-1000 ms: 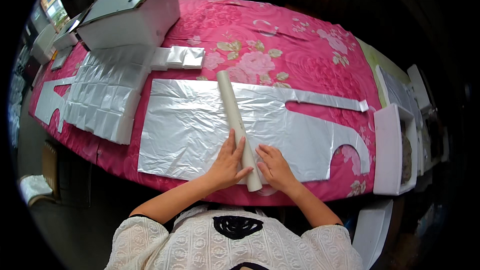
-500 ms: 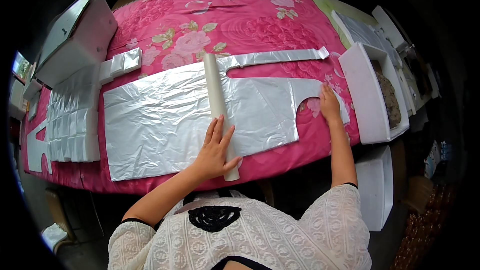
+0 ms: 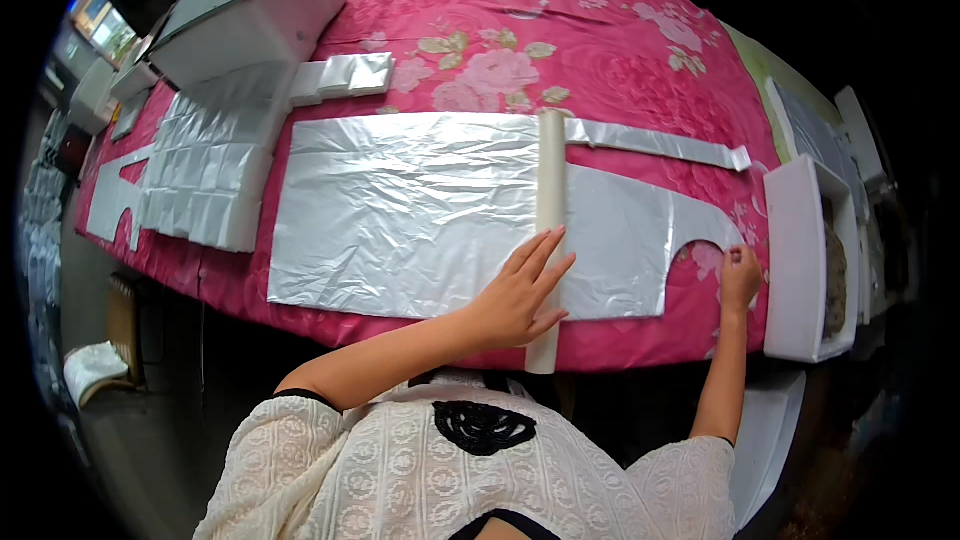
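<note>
A thin silvery-white plastic apron (image 3: 420, 210) lies flat and creased on the cloth, its neck cutout at the right. Across it rests a long pale tube (image 3: 551, 170), pointing away from me. My left hand (image 3: 520, 290) lies on the near part of the tube, fingers spread and not wrapped round it. At the apron's right end, beside the curved cutout, my right hand (image 3: 740, 278) is closed with its fingertips pinched on the plastic edge. The apron's long narrow strap (image 3: 660, 145) stretches to the right beyond the tube.
Folded plastic packets (image 3: 205, 155) are stacked at the left, with a smaller pile (image 3: 345, 77) beside them. A white foam box (image 3: 250, 20) stands behind. Another foam box (image 3: 795, 260) sits at the right edge of the pink floral cloth (image 3: 600, 50). A chair (image 3: 122, 315) is at lower left.
The tube and my left hand have moved right across the apron. My right hand has gone from fingers laid flat to a closed pinch. The whole view has shifted.
</note>
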`<move>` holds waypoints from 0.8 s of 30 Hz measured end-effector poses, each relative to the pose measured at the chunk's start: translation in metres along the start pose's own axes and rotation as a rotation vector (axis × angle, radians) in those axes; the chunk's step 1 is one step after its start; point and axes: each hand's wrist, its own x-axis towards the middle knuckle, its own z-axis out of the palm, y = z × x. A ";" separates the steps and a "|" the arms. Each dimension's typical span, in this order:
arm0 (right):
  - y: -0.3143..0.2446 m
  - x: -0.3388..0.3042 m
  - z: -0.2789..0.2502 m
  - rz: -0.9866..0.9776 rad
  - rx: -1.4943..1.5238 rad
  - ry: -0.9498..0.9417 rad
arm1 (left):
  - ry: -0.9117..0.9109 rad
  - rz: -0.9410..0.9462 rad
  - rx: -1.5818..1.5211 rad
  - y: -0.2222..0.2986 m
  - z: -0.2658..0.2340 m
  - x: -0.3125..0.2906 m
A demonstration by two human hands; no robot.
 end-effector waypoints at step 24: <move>0.034 -0.022 0.039 0.001 0.053 -0.007 | 0.288 -1.019 0.970 -0.298 -0.267 -0.073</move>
